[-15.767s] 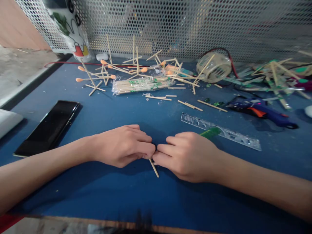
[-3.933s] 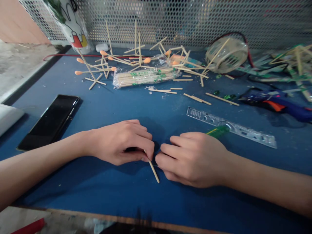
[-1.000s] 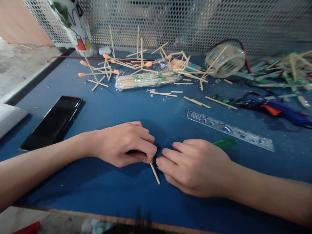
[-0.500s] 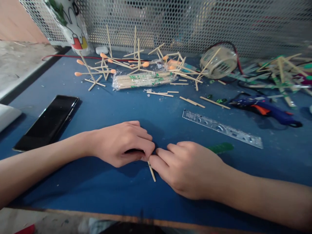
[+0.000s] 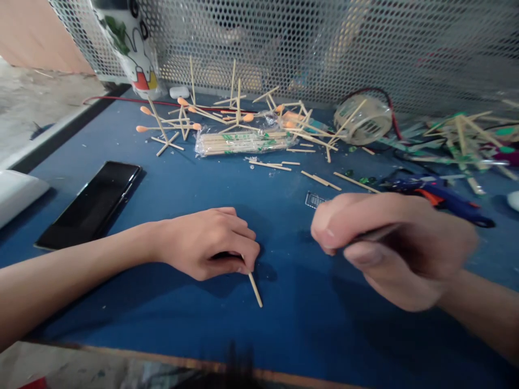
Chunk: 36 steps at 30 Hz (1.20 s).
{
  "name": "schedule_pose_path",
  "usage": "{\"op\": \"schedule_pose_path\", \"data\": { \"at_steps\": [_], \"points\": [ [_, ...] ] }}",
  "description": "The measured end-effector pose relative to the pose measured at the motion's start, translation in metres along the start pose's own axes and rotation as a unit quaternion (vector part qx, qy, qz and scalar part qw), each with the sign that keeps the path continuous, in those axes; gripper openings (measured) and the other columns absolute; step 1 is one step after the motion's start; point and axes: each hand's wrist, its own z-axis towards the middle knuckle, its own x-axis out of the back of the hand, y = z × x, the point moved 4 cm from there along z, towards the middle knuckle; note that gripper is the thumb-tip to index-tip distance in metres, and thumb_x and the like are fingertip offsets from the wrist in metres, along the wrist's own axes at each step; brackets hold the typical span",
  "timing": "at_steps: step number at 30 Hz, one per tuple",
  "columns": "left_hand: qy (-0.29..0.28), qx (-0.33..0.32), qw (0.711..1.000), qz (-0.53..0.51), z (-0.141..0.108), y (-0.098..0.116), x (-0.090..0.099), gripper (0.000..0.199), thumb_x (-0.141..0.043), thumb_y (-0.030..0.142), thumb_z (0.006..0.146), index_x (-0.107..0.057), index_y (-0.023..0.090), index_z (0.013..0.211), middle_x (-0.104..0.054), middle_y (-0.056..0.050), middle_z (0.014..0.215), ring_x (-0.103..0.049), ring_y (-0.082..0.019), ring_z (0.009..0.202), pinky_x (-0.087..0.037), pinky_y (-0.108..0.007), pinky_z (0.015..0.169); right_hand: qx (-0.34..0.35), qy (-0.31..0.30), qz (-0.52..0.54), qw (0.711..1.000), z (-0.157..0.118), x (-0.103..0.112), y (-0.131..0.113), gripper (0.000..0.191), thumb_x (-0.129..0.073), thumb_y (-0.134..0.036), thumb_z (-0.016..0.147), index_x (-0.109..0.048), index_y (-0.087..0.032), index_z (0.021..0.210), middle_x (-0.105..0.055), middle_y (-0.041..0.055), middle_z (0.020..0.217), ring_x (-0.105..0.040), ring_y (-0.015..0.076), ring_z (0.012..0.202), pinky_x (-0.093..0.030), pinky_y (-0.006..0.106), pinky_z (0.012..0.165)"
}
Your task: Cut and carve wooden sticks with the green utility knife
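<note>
In left grip (image 5: 214, 243), wooden rod (image 5: 255, 290).

Left hand (image 5: 211, 243) and right hand (image 5: 413, 216), both bare.
The left forearm (image 5: 101, 265) and right forearm (image 5: 482, 308) are uncovered, slim and smooth; knuckles are softly rounded, and the right thumb (image 5: 365, 255) shows a short nail, slightly blurred.

Phone (image 5: 91, 202) lies on the counter (image 5: 182, 324), left of the left hand (image 5: 214, 246); a stick (image 5: 255, 290) projects from that hand toward the near edge. Stick packet (image 5: 243, 142) lies farther back, before the mesh panel (image 5: 263, 43). Glue gun (image 5: 450, 201) lies at right, beyond the right hand (image 5: 405, 224).
</note>
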Motion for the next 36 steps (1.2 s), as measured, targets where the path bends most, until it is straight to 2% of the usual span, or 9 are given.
{"op": "schedule_pose_path", "data": {
  "at_steps": [3,7,11,15,17,21,25,31,36],
  "points": [
    [0.004,0.001,1.0,-0.005,0.0,0.0,0.0,0.011,-0.054,0.023,0.101,-0.064,0.023,0.097,-0.071,-0.003,0.093,-0.064,-0.018,0.087,-0.036,-0.034,0.082,-0.017,-0.11,-0.017,0.994,0.005,-0.007,0.005,0.008,-0.06,-0.026,0.096,-0.062,-0.022,0.102,-0.069,-0.0023,0.083,-0.063,0.0094,0.068,-0.047,0.024,0.063],
    [0.01,-0.001,1.0,-0.021,0.0,0.0,-0.001,0.012,-0.055,0.025,0.102,-0.065,0.022,0.097,-0.072,-0.004,0.094,-0.065,-0.018,0.089,-0.037,-0.034,0.083,-0.025,-0.255,-0.09,0.962,0.006,-0.018,0.014,0.008,-0.06,-0.027,0.097,-0.064,-0.021,0.093,-0.068,-0.0059,0.073,-0.056,0.0063,0.058,-0.04,0.023,0.058],
    [0.009,0.001,1.0,-0.024,0.0,0.0,0.0,0.009,-0.056,0.023,0.102,-0.065,0.022,0.098,-0.073,-0.004,0.095,-0.065,-0.018,0.088,-0.037,-0.034,0.083,0.006,-0.181,-0.053,0.982,0.006,-0.011,0.009,0.008,-0.056,-0.022,0.098,-0.064,-0.022,0.094,-0.067,-0.0036,0.075,-0.061,0.0087,0.064,-0.045,0.024,0.061],
    [0.004,0.005,1.0,-0.019,0.0,-0.001,0.0,0.01,-0.055,0.022,0.102,-0.065,0.023,0.099,-0.072,-0.003,0.093,-0.064,-0.017,0.086,-0.038,-0.034,0.084,-0.004,0.09,0.064,0.994,0.002,0.008,0.002,0.017,-0.053,-0.032,0.102,-0.066,-0.024,0.094,-0.063,0.0001,0.075,-0.06,0.0136,0.06,-0.05,0.031,0.056],
    [0.003,0.005,1.0,-0.017,0.001,-0.001,0.0,0.01,-0.055,0.023,0.102,-0.065,0.023,0.099,-0.072,-0.003,0.092,-0.064,-0.017,0.086,-0.038,-0.034,0.084,-0.026,0.15,0.093,0.984,-0.002,0.01,0.007,0.019,-0.052,-0.037,0.102,-0.066,-0.026,0.095,-0.062,0.0008,0.078,-0.059,0.014,0.058,-0.049,0.032,0.053],
    [0.005,0.001,1.0,-0.018,0.0,0.0,-0.001,0.011,-0.055,0.023,0.102,-0.065,0.022,0.098,-0.072,-0.004,0.092,-0.064,-0.018,0.087,-0.038,-0.034,0.084,-0.015,0.071,0.102,0.992,-0.002,0.001,0.025,0.013,-0.058,-0.035,0.099,-0.062,-0.024,0.102,-0.062,-0.0004,0.078,-0.057,0.0117,0.057,-0.045,0.027,0.051],
    [0.01,0.002,1.0,-0.016,-0.001,0.0,0.0,0.011,-0.055,0.025,0.102,-0.065,0.022,0.097,-0.07,-0.003,0.091,-0.064,-0.018,0.085,-0.037,-0.034,0.082,-0.119,-0.083,0.084,0.986,-0.003,-0.012,0.058,0.02,-0.061,-0.038,0.097,-0.058,-0.019,0.092,-0.049,-0.008,0.059,-0.04,0.0054,0.045,-0.029,0.02,0.041],
    [0.007,0.009,1.0,-0.01,0.0,0.001,0.0,0.012,-0.055,0.022,0.102,-0.066,0.021,0.097,-0.071,-0.003,0.091,-0.064,-0.018,0.086,-0.036,-0.034,0.081,-0.184,-0.104,0.169,0.963,-0.009,-0.017,0.073,0.025,-0.047,-0.038,0.104,-0.056,-0.018,0.093,-0.053,-0.0058,0.062,-0.042,0.0041,0.045,-0.035,0.018,0.044],
    [0.002,0.009,1.0,-0.003,0.0,0.002,0.0,0.011,-0.055,0.023,0.102,-0.065,0.022,0.098,-0.071,-0.003,0.091,-0.063,-0.018,0.086,-0.036,-0.034,0.08,-0.174,-0.113,0.171,0.963,-0.01,-0.015,0.075,0.022,-0.045,-0.033,0.102,-0.057,-0.017,0.096,-0.052,-0.0061,0.061,-0.044,0.0047,0.045,-0.035,0.017,0.043]
  ]
}}
